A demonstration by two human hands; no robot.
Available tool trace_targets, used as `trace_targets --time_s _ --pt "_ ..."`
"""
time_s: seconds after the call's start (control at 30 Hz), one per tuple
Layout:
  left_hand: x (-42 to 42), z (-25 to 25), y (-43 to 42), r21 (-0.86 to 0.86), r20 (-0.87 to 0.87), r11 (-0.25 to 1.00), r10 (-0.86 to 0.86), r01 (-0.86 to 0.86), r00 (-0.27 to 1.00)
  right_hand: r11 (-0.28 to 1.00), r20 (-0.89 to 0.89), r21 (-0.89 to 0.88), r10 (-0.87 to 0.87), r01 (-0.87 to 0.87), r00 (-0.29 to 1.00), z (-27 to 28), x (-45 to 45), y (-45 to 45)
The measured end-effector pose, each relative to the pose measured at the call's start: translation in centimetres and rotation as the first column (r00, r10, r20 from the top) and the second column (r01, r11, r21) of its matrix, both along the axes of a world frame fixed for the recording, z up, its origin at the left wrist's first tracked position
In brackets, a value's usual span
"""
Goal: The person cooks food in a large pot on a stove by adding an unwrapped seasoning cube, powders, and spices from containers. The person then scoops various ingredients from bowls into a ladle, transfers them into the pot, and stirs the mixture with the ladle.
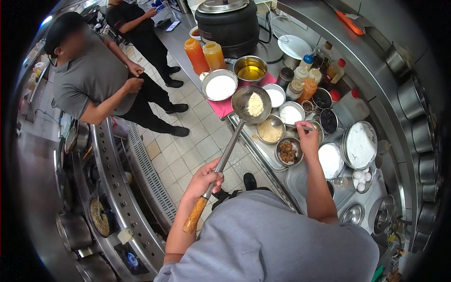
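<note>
My left hand (206, 181) is wrapped round the metal shaft of a long ladle (230, 144), just above its wooden grip. The ladle's bowl, above the counter's edge, carries a heap of pale yellow powder (255, 104). My right hand (308, 142) pinches a small metal utensil, apparently a spoon (306, 128), at the rim of a bowl of white powder (291, 113). Close by are a bowl of tan powder (270, 130) and a bowl of brown chunks (287, 151). What the spoon's tip holds cannot be made out.
Oil fills a pot (251, 71) behind the ladle, near squeeze bottles (213, 55) and a black soup warmer (226, 29). Eggs (361, 180) and a large bowl of white powder (361, 144) stand right. Two people stand left, beyond a stove (117, 188) with a lit burner.
</note>
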State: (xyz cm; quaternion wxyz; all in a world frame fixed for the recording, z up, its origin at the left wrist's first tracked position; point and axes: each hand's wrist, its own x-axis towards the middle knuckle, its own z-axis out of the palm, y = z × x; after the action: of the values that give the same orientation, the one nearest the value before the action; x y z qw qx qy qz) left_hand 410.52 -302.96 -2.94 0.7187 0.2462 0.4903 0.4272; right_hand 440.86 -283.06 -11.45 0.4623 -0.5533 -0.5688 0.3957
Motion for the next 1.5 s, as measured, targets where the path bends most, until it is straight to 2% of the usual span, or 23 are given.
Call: trace_targets --time_s 0.07,0.13,0.2,0.27,0.3,0.37,0.43,0.53,0.7,0.8,0.87,0.9,0.93,1.03,1.07,1.13,1.17,1.2,1.27,1.3,1.37,1.4,1.5 --pt "-0.4 0.2 -0.5 -0.057 0.305 0.994 0.109 -0.096 0.946 0.997 0.121 -0.043 0.068 -0.063 0.99 1.1 0.1 -0.7" --pt "-1.5 0.0 -1.5 -0.048 0.332 0.991 0.136 -0.128 0.933 0.996 0.212 -0.046 0.082 -0.074 0.974 1.8 -0.3 -0.7" --pt "-2.5 0.3 -2.8 -0.054 0.357 0.989 0.15 -0.14 0.922 0.991 0.1 0.114 0.053 -0.065 0.994 1.5 -1.4 0.3" --pt "-3.0 1.4 -4.0 -0.013 -0.016 0.984 0.176 -0.177 0.984 0.985 0.007 0.115 0.131 -0.131 0.991 0.5 -3.6 2.5" --pt "-3.2 1.8 -4.7 -0.009 -0.078 0.981 0.192 -0.193 0.978 0.98 0.079 0.09 0.17 -0.177 0.982 0.6 -4.9 3.3" --pt "-3.8 2.5 -6.0 -0.027 -0.133 0.979 0.195 -0.2 0.972 0.972 0.144 0.065 0.217 -0.228 0.966 -0.2 -6.9 5.5" --pt "-4.0 3.0 -7.0 -0.05 -0.177 0.974 0.21 -0.222 0.962 0.955 0.327 0.161 0.185 -0.248 0.927 -3.0 -9.0 7.5" --pt "-4.0 2.8 -8.1 -0.062 -0.231 0.975 0.196 -0.215 0.953 0.945 0.308 0.23 0.156 -0.233 0.938 -4.1 -11.2 7.7" --pt "-3.7 1.6 -8.6 -0.056 -0.183 0.969 0.229 -0.242 0.956 0.952 0.279 0.123 0.238 -0.281 0.93 -3.6 -11.6 5.9" --pt "-3.2 0.8 -8.2 -0.057 -0.206 0.962 0.25 -0.267 0.946 0.964 0.135 0.001 0.262 -0.265 0.956 -5.2 -10.9 6.6" --pt "-3.0 0.5 -7.7 -0.047 -0.284 0.976 0.192 -0.213 0.94 0.958 -0.169 -0.163 0.207 -0.235 0.963 -5.3 -10.4 6.8" --pt "-2.7 0.9 -7.2 -0.053 -0.349 0.979 0.167 -0.197 0.922 0.914 -0.209 -0.327 0.176 -0.239 0.962 -5.1 -9.7 7.1" --pt "-2.7 0.7 -6.9 -0.055 -0.345 0.98 0.163 -0.194 0.924 0.915 -0.205 -0.33 0.173 -0.234 0.963 -4.7 -9.5 7.3" --pt "-2.8 -0.1 -6.4 -0.045 -0.345 0.982 0.157 -0.184 0.926 0.867 -0.47 -0.391 0.101 -0.309 0.877 -3.7 -8.4 7.5" --pt "-2.8 -0.1 -6.2 -0.052 -0.338 0.983 0.149 -0.176 0.929 0.867 -0.463 -0.398 0.093 -0.3 0.881 -2.7 -8.2 7.1" --pt "-2.9 0.0 -5.9 -0.036 -0.274 0.985 0.155 -0.171 0.949 0.85 -0.629 -0.381 0.051 -0.365 0.776 -1.0 -8.2 6.5" --pt "-2.9 0.1 -5.7 -0.03 -0.229 0.983 0.17 -0.181 0.958 0.919 -0.403 -0.281 0.15 -0.278 0.903 -0.8 -8.2 6.4" --pt "-3.0 0.2 -5.6 -0.033 -0.228 0.984 0.165 -0.177 0.96 0.919 -0.401 -0.283 0.145 -0.273 0.904 -1.0 -8.2 6.4" --pt "-3.3 0.2 -5.5 -0.037 -0.039 0.98 0.195 -0.196 0.98 0.978 -0.198 -0.102 0.162 -0.184 0.967 -1.5 -8.3 6.4" --pt "-3.2 0.4 -5.6 -0.065 0.047 0.968 0.245 -0.242 0.968 0.977 -0.193 -0.109 0.162 -0.185 0.968 -1.9 -8.4 6.3" --pt "-3.6 0.5 -5.8 -0.068 0.159 0.965 0.259 -0.252 0.953 0.983 0.123 0.008 0.183 -0.186 0.975 -2.7 -8.6 6.0" --pt "-3.8 0.6 -5.8 -0.063 0.267 0.964 0.266 -0.259 0.926 0.983 0.13 -0.002 0.184 -0.186 0.974 -3.2 -8.9 5.9" --pt "-3.9 1.5 -6.0 -0.057 0.224 0.96 0.279 -0.273 0.934 0.983 0.239 0.028 0.171 -0.183 0.956 -4.8 -10.0 5.2"
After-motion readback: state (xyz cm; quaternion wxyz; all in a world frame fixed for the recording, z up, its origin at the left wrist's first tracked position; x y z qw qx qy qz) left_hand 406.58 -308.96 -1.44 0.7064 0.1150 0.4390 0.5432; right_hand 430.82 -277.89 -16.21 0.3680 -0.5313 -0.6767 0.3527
